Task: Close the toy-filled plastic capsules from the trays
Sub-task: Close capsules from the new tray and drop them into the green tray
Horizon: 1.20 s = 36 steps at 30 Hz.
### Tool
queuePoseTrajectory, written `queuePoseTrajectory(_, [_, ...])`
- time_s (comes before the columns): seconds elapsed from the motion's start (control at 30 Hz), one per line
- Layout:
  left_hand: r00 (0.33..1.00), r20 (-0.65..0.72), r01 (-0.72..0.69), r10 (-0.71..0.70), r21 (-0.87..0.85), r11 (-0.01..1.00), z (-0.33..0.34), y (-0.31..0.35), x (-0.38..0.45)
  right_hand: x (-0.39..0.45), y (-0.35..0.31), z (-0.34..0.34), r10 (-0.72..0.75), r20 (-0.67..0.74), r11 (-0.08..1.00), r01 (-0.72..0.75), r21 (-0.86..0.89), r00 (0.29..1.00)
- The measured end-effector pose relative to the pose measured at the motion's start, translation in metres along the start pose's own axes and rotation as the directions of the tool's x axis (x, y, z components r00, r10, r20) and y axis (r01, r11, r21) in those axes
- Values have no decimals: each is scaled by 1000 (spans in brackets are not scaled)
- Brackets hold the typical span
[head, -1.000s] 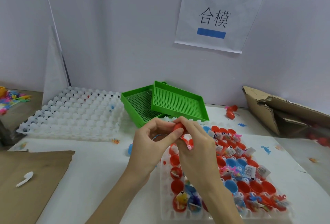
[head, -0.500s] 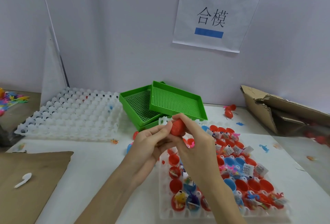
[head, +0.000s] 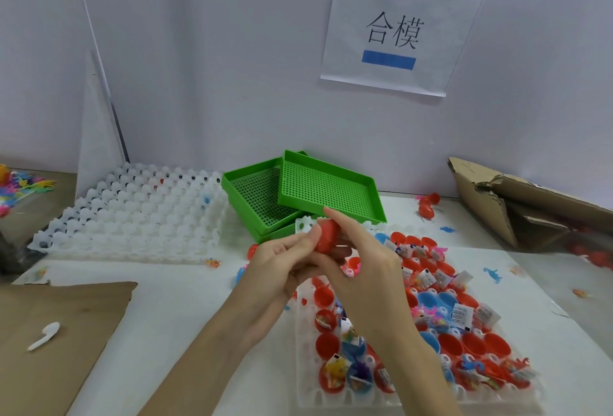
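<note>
Setting: a white table (head: pixel 172 299) against a pale wall, with a paper sign (head: pixel 398 27) taped up behind. That's my view from the head camera.
Capsule: a red capsule (head: pixel 326 236) is up in the air over the far end of the near tray, between both hands.
Left hand: the left hand (head: pixel 282 266) has its thumb and fingertips curled onto the capsule's near side, pinching it.
Right hand: the right hand (head: pixel 361 269) wraps it from the other side, forefinger stretched over the top. I can't tell whether the two halves have snapped together.
Progress: the filled tray (head: pixel 305 382) holds many open red and blue cups with toys and little labels showing, so I judge most of the work is left. A few cells on its near-left edge look bare.
Done pile: a red piece (head: pixel 428 205) lies far right on the table; closed or not, too small to say.
Around: stacked clear trays (head: pixel 132 213) sit at left, well apart from the hands, and green mesh trays (head: pixel 318 190) lie just beyond the capsule.
Clutter: brown cardboard (head: pixel 49 349) carries a white spoon (head: pixel 44 336) at lower left, and a torn carton (head: pixel 530 206) sits at right.
In the way: my forearms cross over the tray's left columns, hiding some cups from me.
</note>
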State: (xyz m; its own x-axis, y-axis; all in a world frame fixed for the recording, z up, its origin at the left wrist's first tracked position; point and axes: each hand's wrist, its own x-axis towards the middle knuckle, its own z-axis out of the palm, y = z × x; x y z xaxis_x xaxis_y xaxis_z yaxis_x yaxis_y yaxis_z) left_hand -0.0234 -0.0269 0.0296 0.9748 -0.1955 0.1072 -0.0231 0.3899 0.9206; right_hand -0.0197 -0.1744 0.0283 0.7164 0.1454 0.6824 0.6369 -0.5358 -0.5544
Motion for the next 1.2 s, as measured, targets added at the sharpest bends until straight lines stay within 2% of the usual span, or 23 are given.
queuePoseTrajectory(0.13, [998, 57, 41, -36, -89, 995, 0, 0, -1, 0, -2, -1, -24, -37, 998, 26, 50, 999])
queuePoseTrajectory(0.27, [998, 26, 58, -57, -29, 998, 1, -3, -1, 0, 1, -4, 24, 60, 999, -27, 39, 998])
queuePoseTrajectory(0.47, [999, -21, 32, -31, 24, 999, 3, -9, 0, 0, 5, -6, 33, 125, 999, -30, -30, 992])
queuePoseTrajectory(0.6, [999, 34, 33, -33, -7, 999, 1, -6, 1, 0, 4, -3, 20, 66, 1000, -20, 6, 998])
queuePoseTrajectory(0.77, [986, 137, 124, -101, -172, 977, -1, -2, 2, -1, -1, 2, -19, 4, 992, 18, 128, 1000])
queuePoseTrajectory(0.87, [978, 166, 156, -125, -188, 970, -3, -1, 1, -1, -2, 0, -17, 10, 990, 16, 142, 1000])
queuePoseTrajectory(0.97, [988, 82, 135, -130, -63, 989, -1, -4, 2, 0, 2, -4, 47, 82, 997, -52, 59, 996])
queuePoseTrajectory(1.03, [997, -10, 71, -70, 110, 991, 0, -5, 2, 0, 5, -4, 62, 109, 998, -62, -9, 992])
queuePoseTrajectory(1.1, [999, -40, 13, -3, 245, 970, 0, -5, 1, -1, 7, -3, 56, 112, 998, -54, -24, 992])
queuePoseTrajectory(1.2, [1000, 6, 18, -20, 238, 971, -4, -2, 0, -2, 5, 0, 41, 93, 999, -38, -32, 995])
